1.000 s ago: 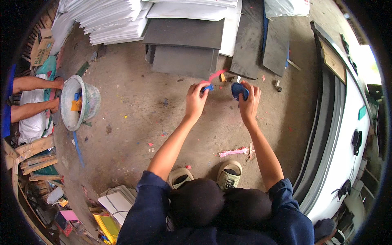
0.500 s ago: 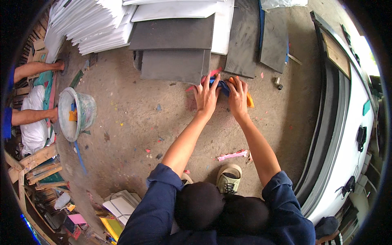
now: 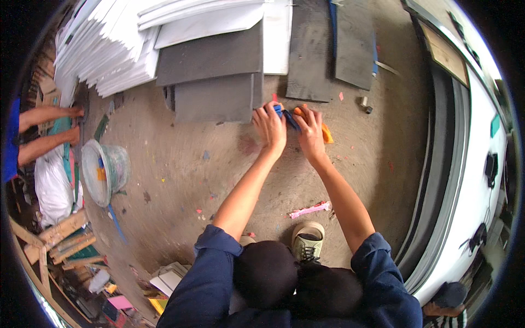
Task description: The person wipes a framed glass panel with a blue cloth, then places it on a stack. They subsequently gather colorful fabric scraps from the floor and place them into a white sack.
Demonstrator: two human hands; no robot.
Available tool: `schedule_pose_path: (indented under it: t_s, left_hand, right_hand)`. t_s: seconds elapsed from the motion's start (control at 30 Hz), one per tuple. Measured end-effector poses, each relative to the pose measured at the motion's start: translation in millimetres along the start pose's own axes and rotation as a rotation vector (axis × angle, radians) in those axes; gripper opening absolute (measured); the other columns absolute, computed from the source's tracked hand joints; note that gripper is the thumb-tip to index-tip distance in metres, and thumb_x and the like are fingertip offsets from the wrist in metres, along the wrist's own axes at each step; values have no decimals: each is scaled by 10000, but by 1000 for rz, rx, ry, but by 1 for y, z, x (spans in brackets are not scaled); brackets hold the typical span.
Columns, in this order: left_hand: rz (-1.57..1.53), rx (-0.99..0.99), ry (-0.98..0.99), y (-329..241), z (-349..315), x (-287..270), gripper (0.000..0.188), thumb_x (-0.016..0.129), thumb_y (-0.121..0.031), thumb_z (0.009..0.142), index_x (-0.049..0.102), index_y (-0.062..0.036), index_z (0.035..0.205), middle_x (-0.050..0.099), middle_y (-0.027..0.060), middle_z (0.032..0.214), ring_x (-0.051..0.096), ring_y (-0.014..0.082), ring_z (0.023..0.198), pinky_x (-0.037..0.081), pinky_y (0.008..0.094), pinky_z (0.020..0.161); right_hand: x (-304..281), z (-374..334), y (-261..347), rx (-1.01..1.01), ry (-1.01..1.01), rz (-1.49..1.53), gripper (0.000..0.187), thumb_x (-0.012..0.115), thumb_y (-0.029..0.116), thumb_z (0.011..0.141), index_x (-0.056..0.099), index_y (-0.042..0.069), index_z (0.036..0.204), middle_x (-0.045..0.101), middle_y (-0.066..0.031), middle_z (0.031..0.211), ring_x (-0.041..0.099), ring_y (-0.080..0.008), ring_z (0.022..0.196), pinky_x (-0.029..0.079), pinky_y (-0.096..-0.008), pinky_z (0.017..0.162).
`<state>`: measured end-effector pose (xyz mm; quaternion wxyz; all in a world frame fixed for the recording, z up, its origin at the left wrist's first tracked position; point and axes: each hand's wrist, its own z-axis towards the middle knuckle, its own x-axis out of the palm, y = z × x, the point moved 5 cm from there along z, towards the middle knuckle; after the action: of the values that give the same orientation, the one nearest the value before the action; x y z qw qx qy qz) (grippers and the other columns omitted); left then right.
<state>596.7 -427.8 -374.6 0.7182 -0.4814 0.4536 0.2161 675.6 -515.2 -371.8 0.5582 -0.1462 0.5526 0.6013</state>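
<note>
Both my arms reach forward over the floor, below the grey boards. The fingers of my left hand (image 3: 269, 130) are closed around a bunch of blue scraps (image 3: 278, 110), with a bit of orange showing at the fingertips. Just to its right, my right hand (image 3: 311, 135) curls over orange scraps (image 3: 327, 133); part of them sticks out past its right side. A darker blue piece (image 3: 292, 121) spans the gap between the two hands. Whether it is held by one or both I cannot tell. A small red scrap (image 3: 275, 97) lies beyond my left hand.
Dark grey boards (image 3: 213, 98) and stacked white sheets (image 3: 117, 49) lie ahead. A dirty bucket (image 3: 121, 164) with orange and blue pieces stands at left, near another person's legs (image 3: 52, 145). A pink strip (image 3: 310, 210) lies by my shoe (image 3: 307, 240). Long panels (image 3: 437, 180) line the right.
My view has shifted slightly. My fingers have curled in more around the scraps, and the red strip by my left hand shows much less. The other person's legs are closer together.
</note>
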Motion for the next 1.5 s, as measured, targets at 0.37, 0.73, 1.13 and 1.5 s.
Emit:
schedule_pose_path:
  t_s: [0.37,0.73,1.13,1.5]
  left_hand:
    - [-471,292,307,-78,4,7,308,634,-10,714,423,-70,930,581,132,788,591,306,763,459,385,631]
    - [-502,226,262,-89,18,45,102,559,-63,785,564,-37,883,578,128,804,572,285,770,437,375,682]
    - [7,53,-16,5,-17,-6,381,646,-308,745,447,-93,990,521,101,921,519,266,884,380,398,727]
    - [173,57,-25,18,-21,-10,253,606,-287,782,490,-129,942,503,60,902,523,241,878,400,384,695]
  right_hand:
    - [-92,-4,-60,227,-270,6,413,598,-107,586,598,84,951,504,-129,1112,460,-320,1028,402,-406,881]
    - [-85,1,-144,337,-71,-371,359,511,-1,723,535,113,1062,414,-95,1200,423,-331,1039,393,-452,860]
    - [-36,-17,-28,135,37,143,376,567,-103,608,546,56,948,463,-151,1098,447,-348,1014,395,-408,859]
    - [-31,-17,-17,132,111,142,471,546,-140,549,564,97,955,451,-123,1109,439,-328,1045,396,-394,880]
